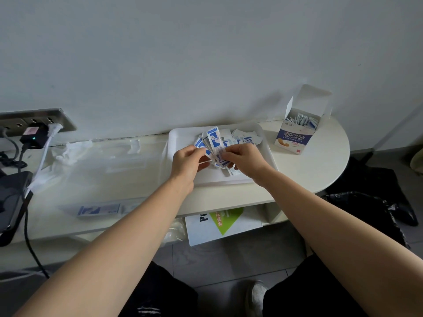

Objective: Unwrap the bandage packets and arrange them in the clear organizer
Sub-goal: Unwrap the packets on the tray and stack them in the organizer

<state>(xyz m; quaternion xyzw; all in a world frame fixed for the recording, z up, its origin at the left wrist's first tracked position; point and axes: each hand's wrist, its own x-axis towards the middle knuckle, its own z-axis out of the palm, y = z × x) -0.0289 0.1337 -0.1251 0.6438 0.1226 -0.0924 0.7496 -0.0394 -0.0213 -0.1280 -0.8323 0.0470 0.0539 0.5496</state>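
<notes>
Both hands are over the shallow white plastic tray [258,167], working a fanned bunch of blue-and-white paper bandage packets [215,139]. The left hand [188,159] pinches the bunch's left edge with curled fingers, and the right hand [246,159] is closed on its right side. We read the bunch as held just above the tray floor, right by the loose white paper pieces [246,135] in the tray's far half. The transparent plastic organizer [126,160] sits left of the tray on the cream round-ended bench [320,170]; it is faint and its compartments are hard to make out. Near the bench's front edge is a clear flat piece with blue-and-white packets inside [99,209], and we cannot tell if it belongs to the organizer. The open white-and-blue cardboard box [297,133], right of the tray, has more packets in it. We judge the step as gathering and squaring the packets, with the task partway done. Next the bunch should go left to the organizer, so we'd want a firm pinch to stop the fan slipping, and one hand free to guide.
</notes>
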